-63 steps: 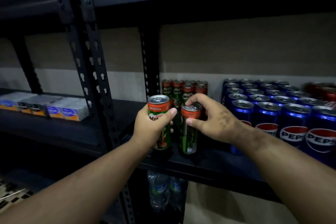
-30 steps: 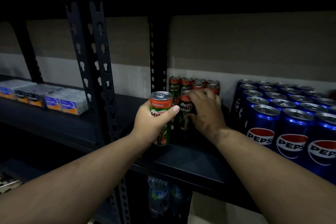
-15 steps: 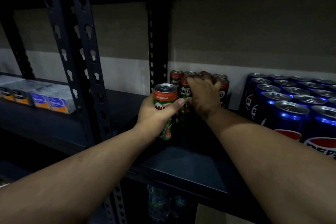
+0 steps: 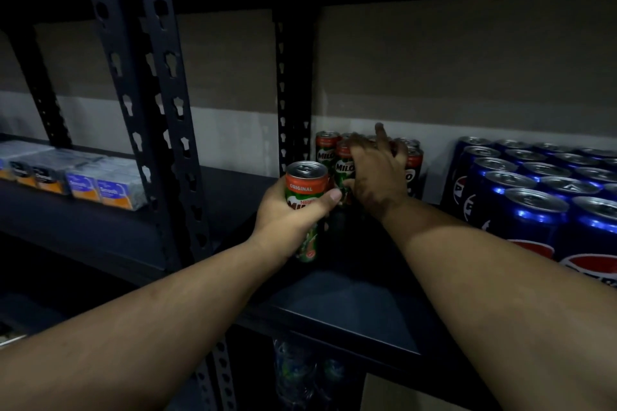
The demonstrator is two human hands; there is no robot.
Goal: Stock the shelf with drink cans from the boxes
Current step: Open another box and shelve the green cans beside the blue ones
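Milo can (image 4: 305, 207) upright inside left grip (image 4: 287, 220)

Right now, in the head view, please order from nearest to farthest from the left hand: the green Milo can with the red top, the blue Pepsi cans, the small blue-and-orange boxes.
1. Green Milo can with the red top: gripped by the left hand.
2. Small blue-and-orange boxes: left bay.
3. Blue Pepsi cans: far right.

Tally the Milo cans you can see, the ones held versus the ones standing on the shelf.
Milo can held in the left hand: 1
Milo cans on the shelf: at least 4 showing; the right hand covers part of the group
Total: at least 5
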